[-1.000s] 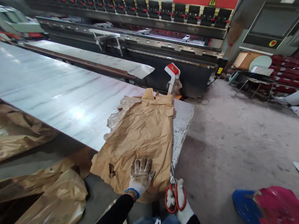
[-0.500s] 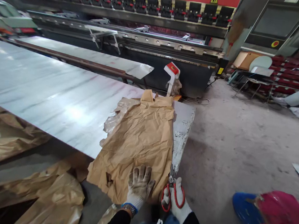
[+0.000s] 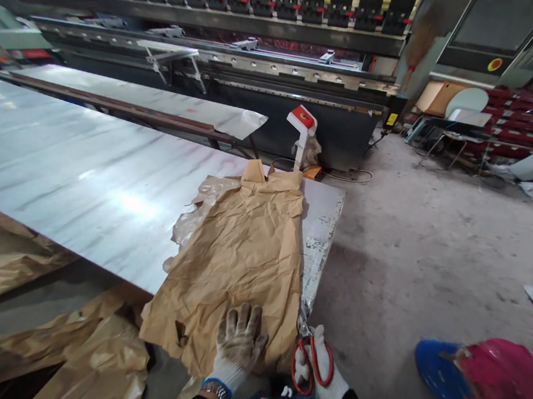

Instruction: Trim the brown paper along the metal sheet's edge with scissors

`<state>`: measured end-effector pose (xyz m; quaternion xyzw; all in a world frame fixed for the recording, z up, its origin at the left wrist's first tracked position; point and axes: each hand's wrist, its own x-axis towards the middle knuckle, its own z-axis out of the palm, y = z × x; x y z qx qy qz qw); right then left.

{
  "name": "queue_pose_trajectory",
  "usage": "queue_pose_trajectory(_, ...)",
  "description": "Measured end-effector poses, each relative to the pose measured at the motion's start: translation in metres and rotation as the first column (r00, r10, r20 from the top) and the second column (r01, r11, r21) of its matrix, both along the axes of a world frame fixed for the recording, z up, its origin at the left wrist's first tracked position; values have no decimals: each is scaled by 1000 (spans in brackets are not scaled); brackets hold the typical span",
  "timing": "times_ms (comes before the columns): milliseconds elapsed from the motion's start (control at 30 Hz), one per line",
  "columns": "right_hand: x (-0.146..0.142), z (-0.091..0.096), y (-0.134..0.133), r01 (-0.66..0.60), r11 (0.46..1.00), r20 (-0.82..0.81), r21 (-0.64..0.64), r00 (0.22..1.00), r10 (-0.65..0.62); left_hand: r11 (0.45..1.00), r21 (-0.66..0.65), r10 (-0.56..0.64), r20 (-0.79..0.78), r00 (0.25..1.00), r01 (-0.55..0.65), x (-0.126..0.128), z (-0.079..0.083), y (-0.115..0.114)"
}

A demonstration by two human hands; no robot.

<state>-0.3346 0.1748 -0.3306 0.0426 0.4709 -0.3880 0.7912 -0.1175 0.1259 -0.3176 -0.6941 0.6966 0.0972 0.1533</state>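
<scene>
My left hand [image 3: 239,342], in a dirty white work glove, presses flat on crumpled brown wrapping paper [image 3: 240,254] that lies over the near corner of a large shiny metal sheet [image 3: 80,170]. My right hand [image 3: 320,371], also gloved, grips red-handled scissors [image 3: 308,357]. Their blades point up along the paper's right edge, at the sheet's corner. Both sleeves are black.
A long press brake [image 3: 218,38] with a red top stands behind the sheet, with a red-and-white pedal unit [image 3: 301,129] in front. More brown paper [image 3: 37,327] lies at the lower left. The concrete floor [image 3: 438,227] stretches right, with a blue-and-red object [image 3: 491,382] and stacked metal parts [image 3: 532,128].
The view has shifted slightly down and left. Both hands stay on the paper and the scissors, sitting a little lower in the frame.
</scene>
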Motion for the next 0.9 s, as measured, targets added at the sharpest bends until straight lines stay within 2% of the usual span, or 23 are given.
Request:
queue_pose_trajectory(67, -3, 6, 0, -34, 999, 7, -41, 999, 34, 1000, -2, -8, -72, 997, 8, -13, 28, -8)
queue_pose_trajectory(133, -7, 8, 1, -67, 994, -17, -90, 998, 65, 998, -15, -58, -222, 973, 56, -33, 53, -16)
queue_pose_trajectory(167, -10, 7, 1, -80, 991, -41, -105, 996, 76, 996, -6, -89, -292, 952, 91, -45, 61, -19)
queue_pose_trajectory(233, -17, 3, 2, -100, 988, -80, -116, 993, 91, 989, 21, -127, -345, 930, 143, -67, 68, -25)
queue_pose_trajectory(333, -26, -2, 3, -94, 982, -98, -167, 992, 78, 988, 32, -136, -241, 961, 148, -90, 60, -31)
queue_pose_trajectory(400, -30, 2, 3, -101, 978, -120, -184, 990, 80, 979, 39, -187, -195, 963, 198, -97, 50, -33)
queue_pose_trajectory(500, -29, 17, 0, -155, 979, -144, -135, 980, 135, 964, 83, -232, -187, 954, 251, -100, 41, -36)
queue_pose_trajectory(633, -27, 31, -4, -222, 973, -100, -58, 971, 216, 961, 180, -176, -193, 965, 211, -103, 40, -42)
queue_pose_trajectory(733, -26, 23, -5, -216, 976, -23, -23, 976, 215, 956, 190, -184, -205, 961, 223, -103, 42, -45)
queue_pose_trajectory(800, -23, 13, -5, -206, 979, -28, -11, 978, 205, 957, 163, -203, -220, 954, 241, -100, 44, -45)
queue_pose_trajectory(900, -15, 1, -8, -104, 993, -63, -58, 993, 100, 952, 136, -236, -239, 942, 273, -93, 45, -43)
